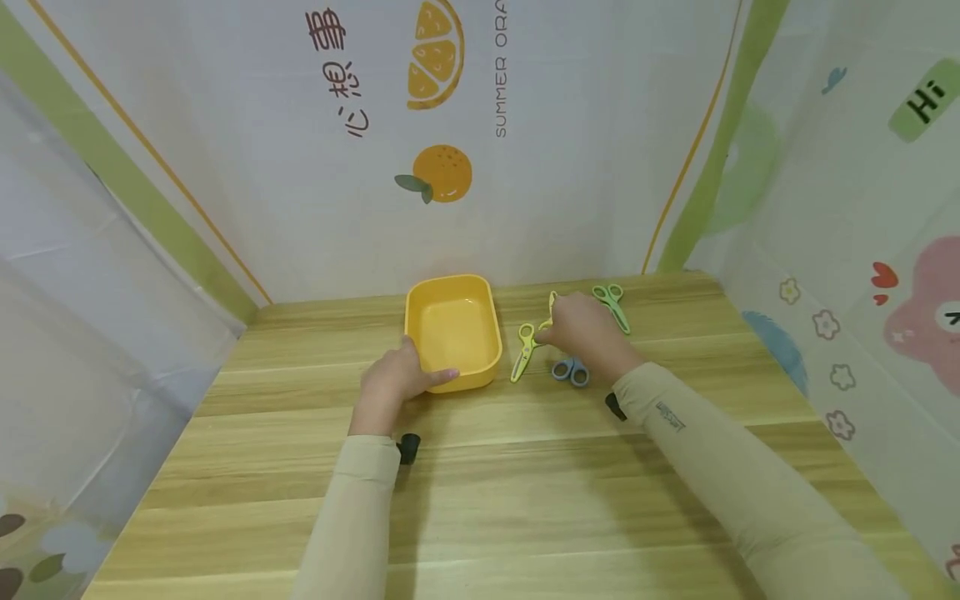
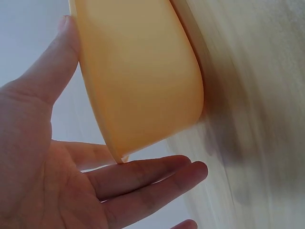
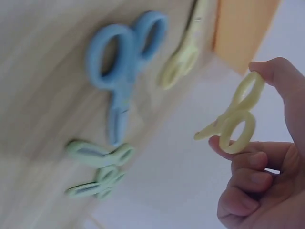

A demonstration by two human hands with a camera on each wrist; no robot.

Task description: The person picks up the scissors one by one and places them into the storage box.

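Note:
A yellow rectangular tub (image 1: pixel 476 380) stands on the table. My left hand (image 1: pixel 392 377) rests at its near left corner, the thumb touching the near rim and the mostly straight fingers lying along the outer side, as the left wrist view (image 2: pixel 52 191) shows too. To the right of the tub, my right hand (image 1: pixel 588 327) pinches a pair of pale yellow scissors (image 3: pixel 222 120) by a handle loop between thumb and index finger; its other fingers are curled. Nearby lie yellow-green scissors (image 1: pixel 524 354), blue scissors (image 1: pixel 571 364) partly under the hand, and green scissors (image 1: pixel 617 312).
The wood-grain table (image 1: pixel 465 500) extends toward me and to both sides. A white printed curtain (image 1: pixel 555 192) hangs along its back edge, with more printed cloth (image 1: pixel 847 250) at the right. Black camera mounts (image 1: pixel 408 448) sit at both wrists.

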